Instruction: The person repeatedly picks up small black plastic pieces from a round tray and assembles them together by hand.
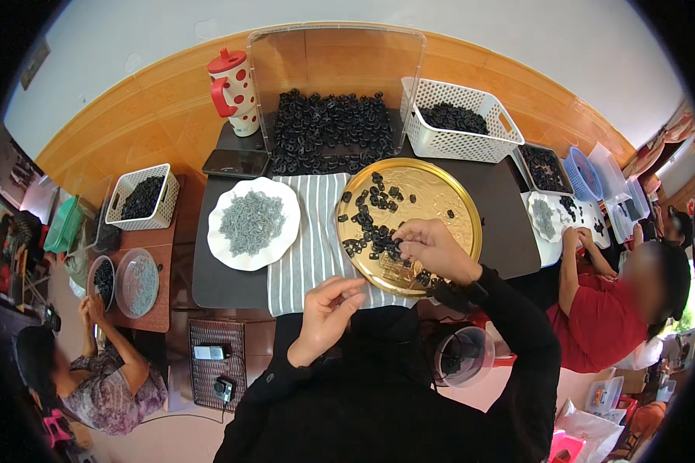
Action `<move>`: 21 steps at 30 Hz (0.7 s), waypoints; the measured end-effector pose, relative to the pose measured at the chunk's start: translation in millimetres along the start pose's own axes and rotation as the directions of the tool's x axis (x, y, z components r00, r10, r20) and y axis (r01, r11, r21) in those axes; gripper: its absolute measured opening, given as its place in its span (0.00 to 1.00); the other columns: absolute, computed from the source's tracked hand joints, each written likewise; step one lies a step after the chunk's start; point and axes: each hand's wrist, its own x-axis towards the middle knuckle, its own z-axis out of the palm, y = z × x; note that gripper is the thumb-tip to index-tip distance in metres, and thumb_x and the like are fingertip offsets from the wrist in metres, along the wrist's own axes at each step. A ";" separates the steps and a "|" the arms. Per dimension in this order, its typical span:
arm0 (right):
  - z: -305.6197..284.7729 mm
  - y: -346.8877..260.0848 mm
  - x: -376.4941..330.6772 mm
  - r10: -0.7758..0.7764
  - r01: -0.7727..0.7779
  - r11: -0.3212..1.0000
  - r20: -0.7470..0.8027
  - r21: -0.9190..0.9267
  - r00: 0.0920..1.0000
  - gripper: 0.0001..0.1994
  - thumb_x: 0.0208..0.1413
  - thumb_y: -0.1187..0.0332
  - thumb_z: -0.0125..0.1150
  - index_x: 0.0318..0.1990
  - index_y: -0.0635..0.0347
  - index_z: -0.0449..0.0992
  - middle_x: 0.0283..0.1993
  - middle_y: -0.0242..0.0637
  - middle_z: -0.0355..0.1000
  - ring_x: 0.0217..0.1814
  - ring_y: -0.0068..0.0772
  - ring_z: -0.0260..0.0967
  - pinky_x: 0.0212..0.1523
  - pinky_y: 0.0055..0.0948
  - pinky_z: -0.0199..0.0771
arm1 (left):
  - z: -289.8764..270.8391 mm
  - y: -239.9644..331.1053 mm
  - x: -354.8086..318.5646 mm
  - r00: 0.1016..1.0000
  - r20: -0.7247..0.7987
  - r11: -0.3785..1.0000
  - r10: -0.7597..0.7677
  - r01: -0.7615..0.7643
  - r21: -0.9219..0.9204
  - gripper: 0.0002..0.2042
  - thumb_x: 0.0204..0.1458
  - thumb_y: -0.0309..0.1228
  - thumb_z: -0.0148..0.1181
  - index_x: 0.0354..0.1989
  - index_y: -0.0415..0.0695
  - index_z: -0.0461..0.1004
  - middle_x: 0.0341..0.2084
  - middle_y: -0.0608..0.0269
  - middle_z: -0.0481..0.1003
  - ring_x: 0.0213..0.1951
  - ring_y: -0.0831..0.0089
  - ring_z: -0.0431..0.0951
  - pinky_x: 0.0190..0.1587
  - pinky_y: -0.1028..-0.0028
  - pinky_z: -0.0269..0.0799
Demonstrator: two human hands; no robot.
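My right hand [438,248] is over the round gold tray [438,181], its fingertips pinched together among small black plastic pieces [380,238]. What lies between them is too small to make out. My left hand [326,315] hovers at the near edge of the grey-and-white striped cloth [307,247], just left of the tray's near rim. Its thumb and fingers are drawn together; anything inside them is hidden. Left of the cloth, a scalloped white plate [218,245] carries a heap of small grey screw-like pieces [250,222].
Behind the cloth, a clear bin [338,31] holds many black pieces. A white basket [465,145] stands back right; a phone [236,163] and a red-dotted tumbler [242,99] sit back left. Co-workers sit at both sides, one in a red shirt [601,318]. A clear tub [471,374] is below the table.
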 end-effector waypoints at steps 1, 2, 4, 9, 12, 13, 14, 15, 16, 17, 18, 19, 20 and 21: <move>3.1 0.7 -7.6 0.017 -0.017 0.998 0.001 0.061 1.000 0.09 0.55 0.81 0.52 0.43 0.67 0.71 0.30 0.30 0.71 0.31 0.17 0.69 0.32 0.17 0.70 | 4.6 -1.6 4.8 1.000 0.003 1.000 -0.009 0.009 -0.002 0.11 0.53 0.19 0.58 0.45 0.35 0.75 0.32 0.65 0.71 0.31 0.82 0.70 0.33 0.82 0.66; 8.7 -4.2 -14.5 0.021 -0.021 0.997 0.006 0.068 1.000 0.09 0.55 0.81 0.52 0.43 0.67 0.71 0.30 0.30 0.71 0.31 0.17 0.69 0.32 0.17 0.70 | 9.3 -0.5 8.9 1.000 0.014 1.000 0.002 -0.002 -0.015 0.12 0.54 0.18 0.56 0.47 0.36 0.74 0.33 0.65 0.71 0.32 0.82 0.70 0.34 0.83 0.66; 17.8 -11.9 -27.5 0.091 -0.093 0.949 0.022 0.300 0.996 0.11 0.53 0.81 0.54 0.45 0.66 0.71 0.30 0.31 0.71 0.28 0.17 0.67 0.30 0.17 0.68 | 17.0 -1.0 16.6 1.000 0.025 1.000 0.006 -0.005 -0.026 0.13 0.54 0.18 0.55 0.48 0.36 0.73 0.34 0.65 0.70 0.32 0.82 0.70 0.34 0.84 0.65; 28.5 -6.7 -46.5 0.076 -0.104 0.896 0.082 0.431 0.994 0.18 0.55 0.79 0.54 0.54 0.63 0.65 0.32 0.31 0.70 0.31 0.18 0.67 0.31 0.17 0.68 | 26.9 -7.7 25.4 0.995 0.093 0.998 -0.037 0.042 -0.052 0.15 0.56 0.19 0.53 0.52 0.37 0.72 0.37 0.66 0.71 0.36 0.82 0.71 0.37 0.83 0.67; 34.9 -6.4 -49.9 0.086 -0.121 0.850 0.091 0.512 0.992 0.19 0.54 0.79 0.54 0.54 0.63 0.65 0.32 0.31 0.70 0.31 0.19 0.68 0.31 0.17 0.68 | 23.2 -9.7 24.8 0.990 0.134 0.996 -0.051 0.060 -0.062 0.14 0.56 0.19 0.52 0.51 0.37 0.72 0.37 0.65 0.70 0.37 0.80 0.72 0.38 0.82 0.67; 35.1 -3.8 -50.4 0.086 -0.121 0.849 0.092 0.514 0.992 0.19 0.54 0.79 0.54 0.54 0.63 0.65 0.32 0.31 0.70 0.31 0.19 0.68 0.31 0.17 0.68 | 22.6 -9.6 26.1 0.985 0.163 0.996 -0.060 0.070 -0.056 0.14 0.56 0.18 0.53 0.51 0.36 0.73 0.37 0.65 0.70 0.38 0.79 0.72 0.39 0.82 0.67; 35.5 -0.1 -50.4 0.095 -0.131 0.821 0.093 0.556 0.991 0.19 0.55 0.79 0.54 0.54 0.64 0.64 0.32 0.31 0.70 0.31 0.19 0.68 0.31 0.17 0.68 | 23.4 -8.6 26.4 0.985 0.163 0.996 -0.062 0.072 -0.055 0.14 0.56 0.18 0.53 0.51 0.36 0.73 0.37 0.65 0.70 0.38 0.79 0.72 0.39 0.82 0.67; 36.2 3.3 -50.5 0.103 -0.140 0.791 0.096 0.596 0.990 0.18 0.55 0.79 0.54 0.54 0.64 0.64 0.33 0.31 0.70 0.32 0.20 0.69 0.31 0.17 0.68 | 24.4 -6.5 26.5 0.986 0.162 0.995 -0.047 0.060 -0.078 0.13 0.55 0.18 0.53 0.50 0.36 0.73 0.36 0.65 0.70 0.38 0.79 0.72 0.39 0.82 0.68; 37.5 6.5 -51.2 0.104 -0.141 0.790 0.097 0.597 0.990 0.18 0.55 0.79 0.54 0.54 0.64 0.64 0.33 0.31 0.70 0.32 0.20 0.69 0.31 0.17 0.68 | 25.3 -5.5 26.4 0.986 0.161 0.994 -0.032 0.049 -0.102 0.13 0.55 0.18 0.54 0.49 0.36 0.74 0.35 0.65 0.70 0.37 0.79 0.72 0.40 0.81 0.68; 39.8 9.3 -51.8 0.097 -0.122 0.763 0.074 0.634 0.993 0.18 0.55 0.79 0.55 0.54 0.64 0.64 0.33 0.32 0.70 0.32 0.20 0.69 0.31 0.17 0.68 | 25.3 -6.5 26.2 0.986 0.160 0.993 -0.034 0.051 -0.102 0.13 0.55 0.18 0.54 0.49 0.36 0.74 0.35 0.65 0.70 0.37 0.79 0.72 0.40 0.81 0.68; 42.6 12.4 -52.2 0.091 -0.101 0.736 0.050 0.670 0.995 0.18 0.55 0.79 0.55 0.54 0.64 0.64 0.33 0.32 0.71 0.32 0.20 0.69 0.31 0.17 0.68 | 25.0 -7.7 25.7 0.989 0.139 0.993 -0.049 0.063 -0.099 0.13 0.54 0.18 0.55 0.48 0.36 0.74 0.35 0.65 0.70 0.38 0.79 0.72 0.39 0.81 0.68; 47.5 16.2 -52.3 0.091 -0.103 0.734 0.052 0.671 0.994 0.18 0.55 0.79 0.55 0.54 0.64 0.64 0.33 0.32 0.71 0.32 0.20 0.69 0.31 0.17 0.68 | 24.1 -7.9 24.4 0.991 0.116 0.993 -0.065 0.076 -0.093 0.12 0.53 0.18 0.56 0.47 0.35 0.75 0.35 0.64 0.70 0.38 0.78 0.73 0.39 0.81 0.68; 53.7 20.7 -52.0 0.043 0.009 0.796 -0.072 0.605 0.996 0.17 0.55 0.80 0.55 0.52 0.65 0.66 0.33 0.33 0.72 0.32 0.20 0.69 0.31 0.17 0.68 | 24.9 -9.3 21.9 0.991 0.115 0.993 -0.066 0.077 -0.092 0.12 0.53 0.18 0.56 0.47 0.35 0.75 0.35 0.64 0.70 0.38 0.78 0.73 0.39 0.81 0.68; 59.9 24.6 -51.6 -0.016 0.115 0.846 -0.190 0.520 0.982 0.15 0.55 0.80 0.56 0.50 0.66 0.68 0.34 0.34 0.73 0.32 0.21 0.70 0.31 0.18 0.69 | 27.4 -11.5 18.5 0.997 0.060 0.985 -0.055 0.064 -0.158 0.12 0.53 0.17 0.57 0.46 0.35 0.75 0.35 0.63 0.71 0.37 0.79 0.73 0.38 0.81 0.68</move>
